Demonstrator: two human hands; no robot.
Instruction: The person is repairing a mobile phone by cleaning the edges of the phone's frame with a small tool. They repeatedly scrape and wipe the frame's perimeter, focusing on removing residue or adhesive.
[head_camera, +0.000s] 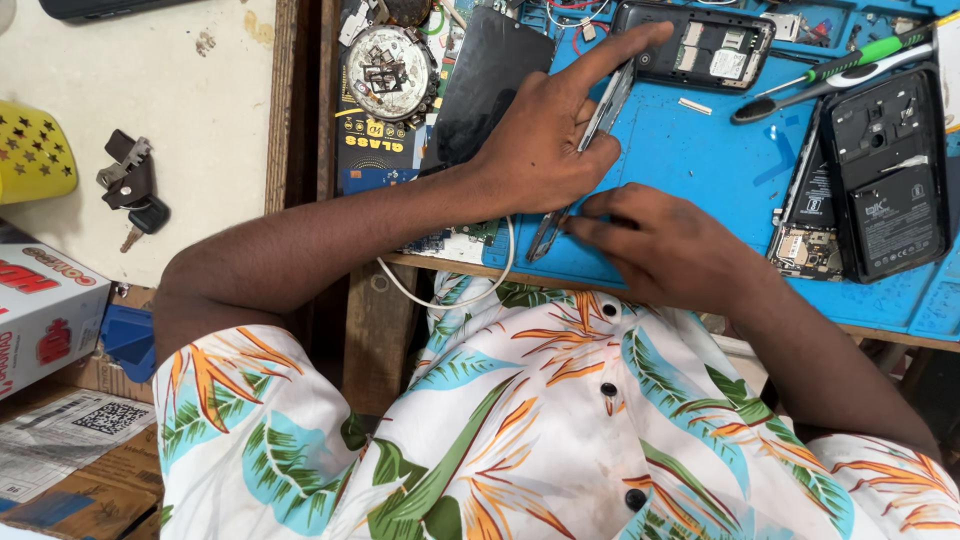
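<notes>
Left hand (545, 140) gripping half-hidden metal tweezers (600, 115); right hand (665, 245) curled, its fingertips' hold unclear.

Left hand (540, 140) stretched forward and across from the left, forearm bare and angled up to the right, elbow bent near the left edge of the view. Index finger held straight, pointing up and to the right; thumb and remaining fingers curled inward, pinching together. Back of the hand turned up. Right hand (665, 245) lower and nearer the body, palm down, knuckles raised, fingers bunched and pointing left, fingertips pressed low. Right forearm bare, running down to the right toward the short sleeve. Both hands close together, fingertips nearly meeting between them.
</notes>
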